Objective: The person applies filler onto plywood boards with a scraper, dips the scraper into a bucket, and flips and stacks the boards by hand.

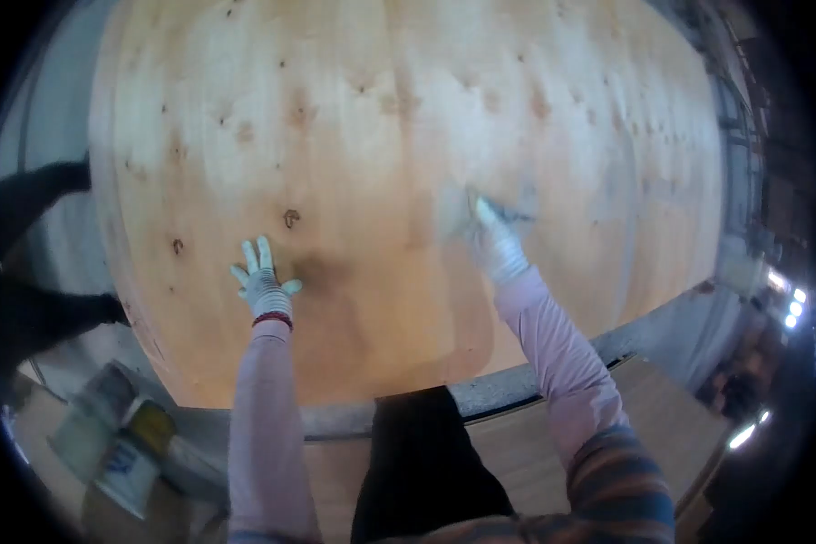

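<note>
A large pale wood sheet [372, 181] with dark knots fills most of the head view. My left hand [263, 279], in a white glove with a red cuff, rests on the sheet with its fingers spread, below two dark knots. My right hand [496, 238], also gloved in white, is over the sheet right of the middle. It is blurred, and a thin dark thing shows beside its fingers. The fingers look closed round something I cannot make out.
At the left edge, two dark-clothed arms or legs of another person [45, 304] reach the sheet. Bags or packets [127, 471] lie at the lower left. Another brown board [644, 399] is at the lower right, near bright lights.
</note>
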Demonstrator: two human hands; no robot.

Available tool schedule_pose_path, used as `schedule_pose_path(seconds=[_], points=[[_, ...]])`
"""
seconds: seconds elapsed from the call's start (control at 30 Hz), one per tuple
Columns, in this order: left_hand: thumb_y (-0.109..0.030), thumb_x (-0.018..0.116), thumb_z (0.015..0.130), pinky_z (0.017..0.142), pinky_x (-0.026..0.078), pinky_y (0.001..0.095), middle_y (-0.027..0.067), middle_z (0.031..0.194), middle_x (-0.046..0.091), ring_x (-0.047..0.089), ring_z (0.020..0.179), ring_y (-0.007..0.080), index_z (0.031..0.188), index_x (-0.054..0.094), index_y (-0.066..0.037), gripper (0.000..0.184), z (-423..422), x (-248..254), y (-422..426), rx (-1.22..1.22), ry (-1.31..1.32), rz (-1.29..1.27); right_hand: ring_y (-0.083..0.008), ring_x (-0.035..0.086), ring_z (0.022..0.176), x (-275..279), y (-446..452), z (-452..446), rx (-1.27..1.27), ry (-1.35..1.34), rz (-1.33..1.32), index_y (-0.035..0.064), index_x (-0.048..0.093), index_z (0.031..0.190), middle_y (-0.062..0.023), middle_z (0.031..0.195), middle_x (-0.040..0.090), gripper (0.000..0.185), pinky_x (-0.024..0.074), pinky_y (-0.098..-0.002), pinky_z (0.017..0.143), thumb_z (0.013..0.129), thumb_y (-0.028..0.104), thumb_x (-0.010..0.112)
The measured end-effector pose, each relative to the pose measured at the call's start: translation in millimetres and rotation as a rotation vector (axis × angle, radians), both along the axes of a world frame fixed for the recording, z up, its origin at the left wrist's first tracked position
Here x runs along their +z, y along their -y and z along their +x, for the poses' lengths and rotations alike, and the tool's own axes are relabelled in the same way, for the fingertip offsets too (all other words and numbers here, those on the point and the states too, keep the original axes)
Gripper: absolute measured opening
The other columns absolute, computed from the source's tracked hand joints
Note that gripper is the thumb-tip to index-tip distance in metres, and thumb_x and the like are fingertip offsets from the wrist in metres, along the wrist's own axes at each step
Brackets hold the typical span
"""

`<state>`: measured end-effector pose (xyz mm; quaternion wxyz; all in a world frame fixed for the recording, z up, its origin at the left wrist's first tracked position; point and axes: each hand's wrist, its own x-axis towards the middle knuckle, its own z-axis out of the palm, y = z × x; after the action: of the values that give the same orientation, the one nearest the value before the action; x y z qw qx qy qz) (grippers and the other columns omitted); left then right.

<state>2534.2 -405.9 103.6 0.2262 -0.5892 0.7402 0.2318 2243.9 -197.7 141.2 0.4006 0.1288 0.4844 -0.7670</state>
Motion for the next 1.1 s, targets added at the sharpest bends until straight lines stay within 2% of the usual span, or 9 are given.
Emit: schedule_pose_path(seconds=[0.1, 0.17, 0.43, 0.57, 0.7, 0.8, 0.9, 1.0, 1.1], points=[[-0.011, 0.084, 0.065, 0.114, 0.017, 0.0623, -0.0009, 0.161, 0.009, 0.008, 0.146, 0.0381, 0.151, 0.02, -0.032, 0.109, -2.6, -8.0, 2.1, -0.004, 0.011, 0.008, -0.0167, 0.064, 0.09, -51.0, 91.0, -61.5, 0.192, -0.216, 0.015, 0.0053, 0.067, 0.11, -0.0018, 0.1, 0.068, 0.024, 0.0506, -0.0307, 0.079, 0.094, 0.022, 0.059], [-0.011, 0.084, 0.065, 0.112, 0.02, 0.0634, -0.0002, 0.16, 0.011, 0.01, 0.145, 0.04, 0.15, 0.022, -0.031, 0.108, -9.4, -7.4, 7.7, 0.003, 0.084, 0.04, -0.0255, 0.066, 0.091, -115.7, 146.2, -143.7, 0.622, -1.457, 0.818, 0.0068, 0.07, 0.105, -0.0097, 0.099, 0.071, 0.036, 0.051, -0.0388, 0.08, 0.091, 0.037, 0.057], [-0.014, 0.083, 0.068, 0.105, 0.029, 0.0677, -0.0007, 0.16, 0.013, 0.017, 0.141, 0.0456, 0.15, 0.021, -0.031, 0.104, 8.4, -11.9, 3.5, -0.115, 0.026, -0.042, -0.0209, 0.067, 0.1, -26.5, 96.8, -28.1, 1.156, -0.637, 0.69, 0.0076, 0.07, 0.11, -0.0099, 0.11, 0.07, 0.033, 0.0512, -0.035, 0.085, 0.09, 0.032, 0.064], [-0.025, 0.082, 0.072, 0.108, 0.027, 0.0665, -0.0044, 0.16, 0.008, 0.014, 0.142, 0.0462, 0.15, 0.018, -0.036, 0.102, 3.6, -8.9, 3.4, -0.108, 0.096, -0.027, -0.0179, 0.063, 0.106, -66.7, -70.9, 112.7, 0.678, 0.031, 0.149, 0.0105, 0.068, 0.115, -0.0069, 0.116, 0.068, 0.029, 0.0485, -0.0313, 0.093, 0.087, 0.004, 0.064], [-0.028, 0.08, 0.075, 0.108, 0.029, 0.0649, -0.0038, 0.159, 0.01, 0.016, 0.142, 0.0454, 0.15, 0.02, -0.035, 0.096, 1.7, -13.6, -1.3, -0.151, 0.05, -0.081, -0.0305, 0.064, 0.099, -44.8, -200.3, 258.0, 0.912, -1.335, 0.514, 0.0112, 0.067, 0.114, -0.0136, 0.115, 0.065, 0.037, 0.0519, -0.0351, 0.088, 0.079, 0.0, 0.065], [-0.03, 0.082, 0.072, 0.106, 0.031, 0.0658, -0.0025, 0.159, 0.012, 0.02, 0.14, 0.0443, 0.15, 0.021, -0.032, 0.099, 20.4, -12.0, -0.3, -0.269, -0.015, -0.123, -0.0294, 0.065, 0.102, -73.4, -252.3, 375.5, 0.761, -1.397, 1.044, 0.0084, 0.066, 0.115, -0.0139, 0.117, 0.065, 0.031, 0.0536, -0.0368, 0.089, 0.085, -0.001, 0.062], [-0.032, 0.085, 0.066, 0.105, 0.032, 0.0651, 0.0001, 0.158, 0.017, 0.024, 0.139, 0.042, 0.151, 0.021, -0.028, 0.106, 55.5, -15.7, 27.5, -0.616, -0.117, -0.136, -0.0216, 0.061, 0.109, -62.4, -186.1, 432.4, -0.125, -0.445, 0.27, -0.0005, 0.062, 0.119, -0.0145, 0.119, 0.064, 0.025, 0.0505, -0.037, 0.097, 0.095, 0.006, 0.057], [-0.032, 0.087, 0.061, 0.107, 0.031, 0.0632, 0.0037, 0.157, 0.021, 0.023, 0.141, 0.0406, 0.151, 0.02, -0.026, 0.112, 147.5, -2.9, 73.7, -0.677, -0.107, -0.107, -0.0208, 0.06, 0.11, -14.6, -110.1, 415.0, 0.018, -0.163, 0.642, -0.0041, 0.059, 0.121, -0.0147, 0.122, 0.062, 0.029, 0.0478, -0.0352, 0.099, 0.093, 0.005, 0.059], [-0.025, 0.088, 0.059, 0.11, 0.024, 0.0643, 0.0049, 0.158, 0.018, 0.021, 0.141, 0.0407, 0.151, 0.02, -0.026, 0.115, 264.9, -22.1, 109.3, -0.402, -0.148, -0.136, -0.0168, 0.052, 0.121, 0.9, -15.4, 376.3, -0.15, 0.131, -0.033, -0.003, 0.054, 0.128, -0.0134, 0.134, 0.055, 0.038, 0.0406, -0.0324, 0.105, 0.097, 0.019, 0.056]])
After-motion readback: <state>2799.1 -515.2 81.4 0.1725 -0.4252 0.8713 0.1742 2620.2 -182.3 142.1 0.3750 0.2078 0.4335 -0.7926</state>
